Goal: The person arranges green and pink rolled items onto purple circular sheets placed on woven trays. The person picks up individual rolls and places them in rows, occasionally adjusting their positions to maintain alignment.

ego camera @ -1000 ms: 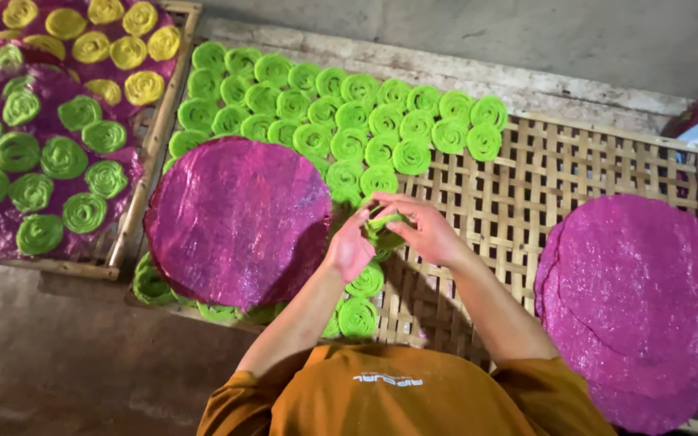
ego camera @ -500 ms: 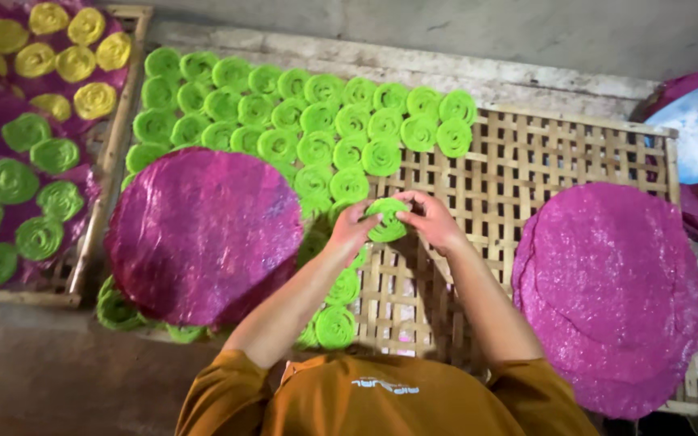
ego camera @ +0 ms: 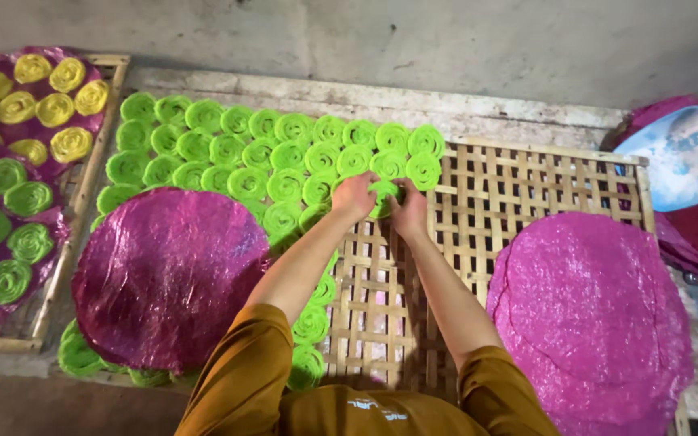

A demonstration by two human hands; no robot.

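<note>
My left hand (ego camera: 355,196) and right hand (ego camera: 410,211) pinch a bright green coiled noodle round (ego camera: 383,194) together, fingers hiding its edges.

Both hands (ego camera: 383,202) cover most of the green coil (ego camera: 384,192) they press, so its shape is unclear. The dark purple sheet (ego camera: 167,274) hides coils beneath it. The picture's right edge cuts off the blue tray (ego camera: 684,157).
</note>
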